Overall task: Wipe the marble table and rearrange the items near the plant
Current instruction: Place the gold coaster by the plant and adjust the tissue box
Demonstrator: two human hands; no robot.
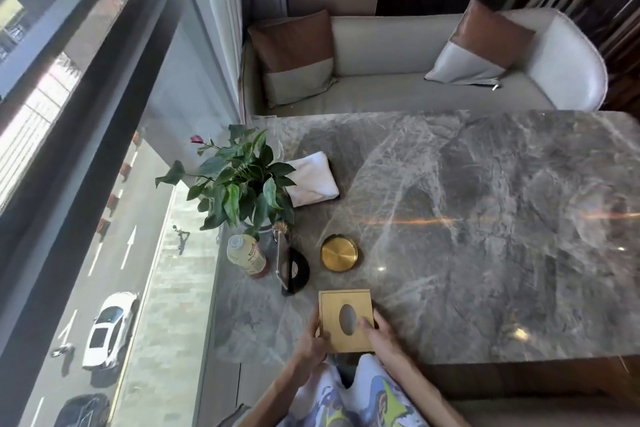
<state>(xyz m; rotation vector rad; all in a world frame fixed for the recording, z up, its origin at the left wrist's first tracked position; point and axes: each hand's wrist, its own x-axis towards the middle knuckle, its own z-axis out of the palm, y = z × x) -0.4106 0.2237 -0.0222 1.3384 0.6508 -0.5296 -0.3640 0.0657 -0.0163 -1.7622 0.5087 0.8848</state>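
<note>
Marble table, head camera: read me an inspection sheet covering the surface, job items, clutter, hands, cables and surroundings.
Surface: grey veined marble table, glossy, with streaks of light glare.
Job's things: folded white cloth lies beside the potted plant; gold tissue box is at the near edge.
Clutter: drink bottle, black stand and round brass dish, all in front of the plant.
Hands: left hand and right hand hold the tissue box by its sides.
Cables: nothing seen.
Surroundings: window to the left, street below; pale sofa with two cushions beyond the table.
</note>
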